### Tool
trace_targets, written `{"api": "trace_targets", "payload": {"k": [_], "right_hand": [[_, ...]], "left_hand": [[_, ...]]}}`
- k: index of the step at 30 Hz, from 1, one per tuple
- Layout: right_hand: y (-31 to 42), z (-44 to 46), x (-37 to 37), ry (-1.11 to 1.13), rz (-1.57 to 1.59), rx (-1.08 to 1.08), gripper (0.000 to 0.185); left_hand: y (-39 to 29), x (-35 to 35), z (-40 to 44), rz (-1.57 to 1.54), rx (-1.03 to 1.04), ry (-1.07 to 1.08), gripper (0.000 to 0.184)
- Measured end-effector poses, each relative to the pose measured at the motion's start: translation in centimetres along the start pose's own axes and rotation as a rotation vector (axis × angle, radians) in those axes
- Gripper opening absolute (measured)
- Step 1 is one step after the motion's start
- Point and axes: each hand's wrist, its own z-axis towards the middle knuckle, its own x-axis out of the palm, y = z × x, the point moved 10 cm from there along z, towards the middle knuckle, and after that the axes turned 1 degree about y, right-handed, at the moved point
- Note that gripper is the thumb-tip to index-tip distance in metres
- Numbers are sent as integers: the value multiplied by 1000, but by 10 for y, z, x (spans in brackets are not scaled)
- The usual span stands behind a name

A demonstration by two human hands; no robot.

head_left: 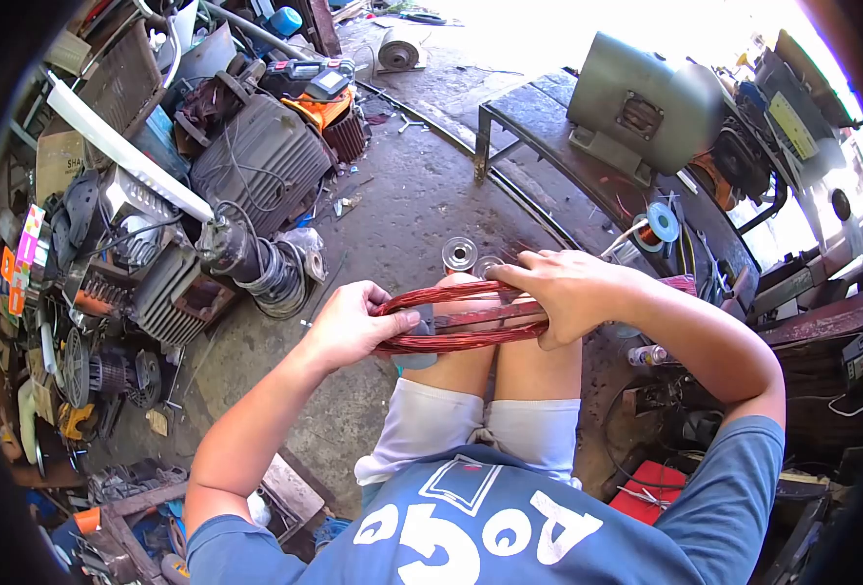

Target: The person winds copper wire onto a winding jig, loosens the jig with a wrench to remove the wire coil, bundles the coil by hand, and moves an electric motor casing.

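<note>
A long loop of red enamelled copper wire, a winding coil (475, 340), stretches across above my knees. My left hand (347, 328) is closed on its left end, with the thumb over the wires. Beside that thumb a dark grey piece (421, 322) sits inside the loop, its exact kind unclear. Around the coil's right end, my right hand (570, 289) is wrapped, fingers over the top strands and thumb below. A reddish-brown bar or strand bundle (470, 317) runs between the coil's two sides. What lies under my right palm is hidden.
Wire spools (459, 254) stand on the floor past my knees. A large grey motor (641, 107) rests on a metal bench (539, 97) at the upper right, near a spool of copper wire (659, 224). Motor housings (256, 166) and scrap crowd the left. A small bottle (647, 355) lies at right.
</note>
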Motion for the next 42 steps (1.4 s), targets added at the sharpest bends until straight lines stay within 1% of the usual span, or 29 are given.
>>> {"api": "trace_targets", "payload": {"k": [2, 5, 8, 11, 12, 15, 16, 19, 20, 23, 24, 27, 29, 31, 34, 40, 41, 42], "right_hand": [[6, -4, -8, -22, 19, 0, 104], [8, -9, -13, -30, 24, 15, 103], [8, -9, -14, 6, 45, 7, 100], [-3, -6, -11, -54, 128, -40, 100], [-3, -8, -17, -84, 189, -69, 92], [-17, -4, -15, 157, 401, 85, 83], [-16, -6, -20, 103, 391, 92, 68], [-24, 1, -17, 42, 333, 108, 55], [-25, 2, -19, 11, 334, 120, 46], [-19, -2, -28, 11, 363, 160, 44], [-22, -3, -29, -22, 331, 184, 45], [-27, -2, -26, -71, 224, 202, 47], [-25, -8, -29, -90, 181, 212, 49], [-22, -11, -30, -81, 174, 221, 49], [-21, -12, -31, -77, 174, 206, 48], [-20, -22, -40, -71, 239, 230, 48], [-18, -26, -43, -78, 260, 231, 49], [-16, -28, -45, -70, 246, 238, 49]], "left_hand": [[-6, -6, 0, 100, 66, -39, 45], [-16, -6, -2, 332, -28, 5, 43], [-19, -5, -2, 357, -40, 73, 40], [-46, -11, -6, 392, 38, 19, 27], [-62, -13, -13, 430, 26, -23, 24], [-74, -14, -7, 376, 125, -13, 22], [-73, -17, -5, 263, 118, -27, 28], [-88, -18, -1, 192, 183, -54, 25], [-93, -13, 0, 137, 234, -8, 22], [-106, -3, 3, -24, 386, 133, 19], [-102, 0, 6, -16, 284, 185, 22], [-87, 7, 13, -147, 248, 236, 23], [-82, 8, 10, -171, 207, 200, 26], [-83, 12, 4, -211, 236, 200, 27], [-75, 16, 6, -308, 336, 240, 28], [-62, 23, 12, -452, 521, 164, 32], [-62, 24, 12, -484, 547, 156, 33], [-62, 25, 13, -443, 579, 133, 40]]}}
